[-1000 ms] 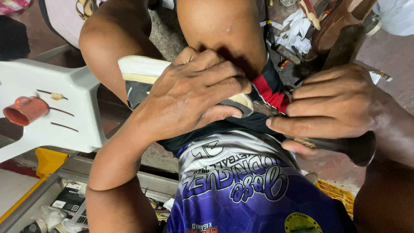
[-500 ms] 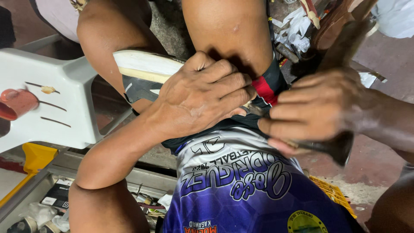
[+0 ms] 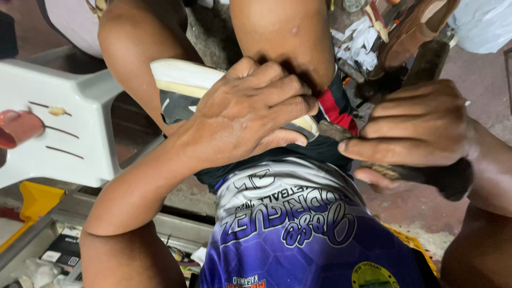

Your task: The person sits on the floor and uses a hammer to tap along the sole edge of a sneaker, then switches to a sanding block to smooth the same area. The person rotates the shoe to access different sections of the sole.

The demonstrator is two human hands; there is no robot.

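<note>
Nearest the camera: purple and white printed shorts point(image 3: 288, 229) over the lap. Compared with a second ago the view has crept closer; both hands sit where they were.

Left hand point(image 3: 250, 114): fingers pressed flat over the shoe point(image 3: 181, 80), clamping it between the knees. Only the white sole edge and a dark upper show. No shift, so the shoe remains pinned for work.

Right hand point(image 3: 421, 125): closed around a dark tool handle point(image 3: 448, 178), its tip now hidden at the shoe's heel.

Beyond, left: white plastic chair point(image 3: 69, 128).
</note>
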